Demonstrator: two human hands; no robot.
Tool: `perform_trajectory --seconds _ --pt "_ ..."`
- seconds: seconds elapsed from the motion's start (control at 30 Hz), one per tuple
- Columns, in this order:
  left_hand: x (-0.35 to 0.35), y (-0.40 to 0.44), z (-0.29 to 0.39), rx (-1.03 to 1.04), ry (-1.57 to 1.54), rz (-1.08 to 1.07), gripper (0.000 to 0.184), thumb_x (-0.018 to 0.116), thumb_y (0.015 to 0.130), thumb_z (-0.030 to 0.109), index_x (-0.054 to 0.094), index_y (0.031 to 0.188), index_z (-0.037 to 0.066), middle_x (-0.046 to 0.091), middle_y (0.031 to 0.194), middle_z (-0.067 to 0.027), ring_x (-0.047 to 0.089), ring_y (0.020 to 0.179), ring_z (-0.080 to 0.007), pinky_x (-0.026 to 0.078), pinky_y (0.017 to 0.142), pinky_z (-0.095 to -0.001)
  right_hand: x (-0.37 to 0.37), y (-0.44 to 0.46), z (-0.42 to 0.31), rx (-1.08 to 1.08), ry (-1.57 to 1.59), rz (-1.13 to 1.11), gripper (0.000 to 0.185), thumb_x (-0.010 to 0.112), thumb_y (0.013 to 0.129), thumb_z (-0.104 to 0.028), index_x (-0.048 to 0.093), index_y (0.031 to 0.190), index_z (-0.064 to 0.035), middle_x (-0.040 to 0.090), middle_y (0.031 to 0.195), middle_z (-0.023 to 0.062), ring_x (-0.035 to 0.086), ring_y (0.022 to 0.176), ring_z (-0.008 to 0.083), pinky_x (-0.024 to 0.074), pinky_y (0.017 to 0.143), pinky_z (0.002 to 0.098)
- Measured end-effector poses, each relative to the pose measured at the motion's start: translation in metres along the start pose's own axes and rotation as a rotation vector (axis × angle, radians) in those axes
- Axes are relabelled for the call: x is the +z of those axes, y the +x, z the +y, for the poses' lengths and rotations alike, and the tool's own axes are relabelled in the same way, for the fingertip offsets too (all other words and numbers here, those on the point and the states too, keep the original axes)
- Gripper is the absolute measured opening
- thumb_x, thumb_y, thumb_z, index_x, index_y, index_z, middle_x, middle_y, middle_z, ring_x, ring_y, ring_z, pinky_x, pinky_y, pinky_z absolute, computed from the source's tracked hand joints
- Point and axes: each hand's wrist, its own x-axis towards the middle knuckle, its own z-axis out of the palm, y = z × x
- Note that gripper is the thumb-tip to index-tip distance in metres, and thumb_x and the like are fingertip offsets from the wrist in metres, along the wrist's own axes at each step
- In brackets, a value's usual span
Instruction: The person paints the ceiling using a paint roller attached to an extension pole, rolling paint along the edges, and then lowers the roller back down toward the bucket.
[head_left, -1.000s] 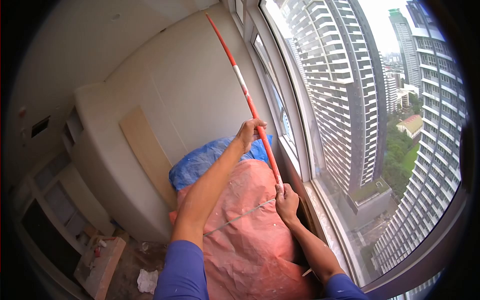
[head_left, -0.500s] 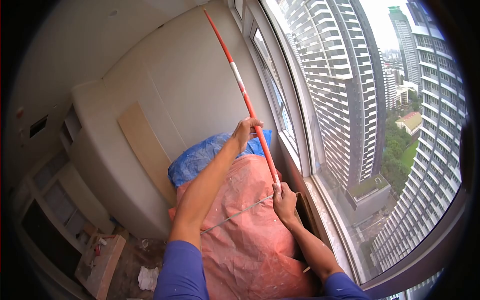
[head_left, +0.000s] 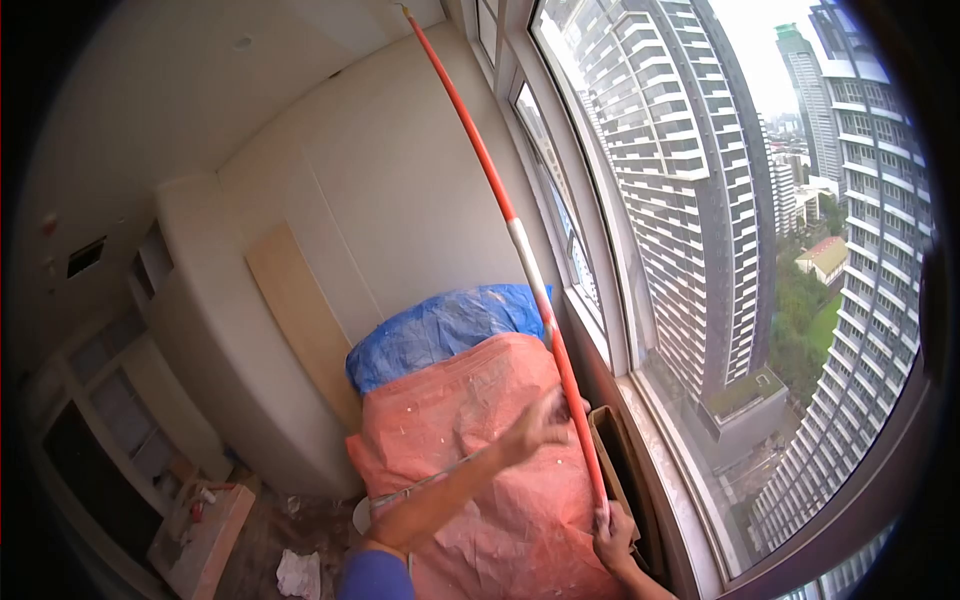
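A long red and white extension pole (head_left: 487, 160) slants up from lower right toward the ceiling, with a small yellowish fitting at its top. My right hand (head_left: 613, 535) is closed around the pole's lower end. Beside the pole's lower red section is my left hand (head_left: 540, 425), blurred by motion. Its fingers look spread, with the fingertips reaching behind the pole and the thumb apart. Under both arms lies a pink plastic sheet (head_left: 450, 410), draped over something bulky and crossed by a cord. A blue tarp (head_left: 440, 335) covers the far end of the pile.
Tall windows with a sill (head_left: 665, 440) run along the right, with high-rise buildings outside. A brown open-topped container (head_left: 605, 425) stands between pile and sill. A tan board (head_left: 300, 310) leans on the wall. At lower left are a low bench (head_left: 215, 540) and white crumpled material (head_left: 298, 573).
The pole has shifted, its lower end now farther down and right. My right hand has moved down with it. My left hand has come off its higher grip and dropped lower along the pole.
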Motion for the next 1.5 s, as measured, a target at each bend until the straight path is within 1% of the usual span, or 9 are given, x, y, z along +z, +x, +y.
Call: perform_trajectory --seconds 0.27,0.57,0.63,0.87,1.0,1.07,1.23,1.37,1.5 --pt "0.081 -0.068 0.002 0.014 0.099 -0.161 0.105 0.074 0.075 0.023 0.011 0.155 -0.004 0.047 0.136 -0.0195 0.046 0.131 -0.0293 0.032 0.115 -0.0412 -0.057 -0.096 0.008 -0.02 0.034 0.048 0.024 0.056 0.098 -0.025 0.057 0.085 -0.0045 0.052 0.058 0.0067 0.054 0.05 0.016 0.0426 0.048 0.0323" --pt "0.097 -0.093 -0.029 -0.1 -0.19 -0.184 0.085 0.073 0.081 0.037 0.031 0.145 -0.002 0.051 0.135 -0.0157 0.046 0.132 -0.0268 0.033 0.115 -0.0431 -0.085 -0.162 0.005 0.134 -0.085 -0.088 0.033 0.051 0.102 -0.036 0.061 0.096 -0.0052 0.059 0.07 0.0115 0.057 0.059 0.0268 0.0463 0.055 0.0356" --pt "0.082 -0.073 -0.045 -0.042 -0.423 -0.202 0.076 0.072 0.083 0.023 0.033 0.145 0.002 0.052 0.129 -0.0103 0.048 0.128 -0.0203 0.036 0.111 -0.0383 -0.084 -0.18 0.028 0.118 -0.105 -0.04 0.022 0.057 0.094 -0.024 0.054 0.083 -0.005 0.052 0.059 0.0076 0.053 0.051 0.0177 0.0426 0.049 0.0326" --pt "0.031 0.008 0.007 0.187 -0.767 0.036 0.058 0.037 0.103 0.054 0.043 0.136 0.007 0.062 0.119 -0.0159 0.062 0.114 -0.031 0.049 0.096 -0.0408 -0.095 -0.257 0.068 0.249 -0.276 0.035 0.027 0.063 0.085 -0.015 0.044 0.068 -0.0065 0.042 0.053 0.0107 0.045 0.045 0.02 0.0373 0.046 0.0349" --pt "0.036 -0.001 -0.034 0.063 -1.01 0.029 0.052 0.04 0.101 0.055 0.051 0.118 0.008 0.059 0.095 -0.0089 0.061 0.091 -0.0292 0.049 0.09 -0.0439 -0.087 -0.268 0.06 0.441 -0.288 -0.016 0.033 0.067 0.084 -0.021 0.047 0.066 -0.0023 0.044 0.056 0.0156 0.042 0.047 0.0235 0.0358 0.048 0.0388" --pt "0.036 -0.014 -0.044 0.013 -1.033 0.071 0.05 0.039 0.101 0.057 0.055 0.106 0.01 0.055 0.088 -0.0066 0.058 0.084 -0.0275 0.048 0.083 -0.0416 -0.084 -0.275 0.061 0.631 -0.175 -0.071 0.027 0.068 0.085 -0.021 0.053 0.07 -0.0047 0.047 0.058 0.001 0.043 0.056 0.0118 0.0367 0.052 0.032" --pt "0.019 -0.033 -0.053 0.054 -0.985 0.077 0.052 0.038 0.1 0.06 0.056 0.104 0.011 0.052 0.081 -0.0039 0.056 0.075 -0.0224 0.049 0.073 -0.0377 -0.076 -0.287 0.058 1.023 -0.134 -0.329 0.037 0.07 0.091 -0.031 0.055 0.067 -0.007 0.05 0.06 -0.0009 0.045 0.058 0.0101 0.0398 0.054 0.0321" --pt "-0.01 -0.035 -0.066 0.186 -1.08 -0.14 0.05 0.044 0.096 0.064 0.054 0.088 0.016 0.039 0.065 0.0051 0.04 0.052 -0.0072 0.036 0.046 -0.0242 -0.073 -0.295 0.076 0.947 -0.257 -0.49 0.034 0.073 0.089 -0.031 0.062 0.071 -0.0038 0.058 0.063 0.0009 0.051 0.061 0.0105 0.0438 0.057 0.0319" --pt "0.003 -0.066 -0.068 -0.096 -1.227 0.174 0.053 0.05 0.083 0.078 0.044 0.078 0.026 0.035 0.066 0.0098 0.031 0.051 -0.0034 0.024 0.042 -0.0192 -0.051 -0.246 0.054 0.877 0.115 -0.524 0.024 0.072 0.088 -0.02 0.062 0.075 -0.0035 0.058 0.067 0.0015 0.052 0.062 0.0102 0.0443 0.06 0.0276"
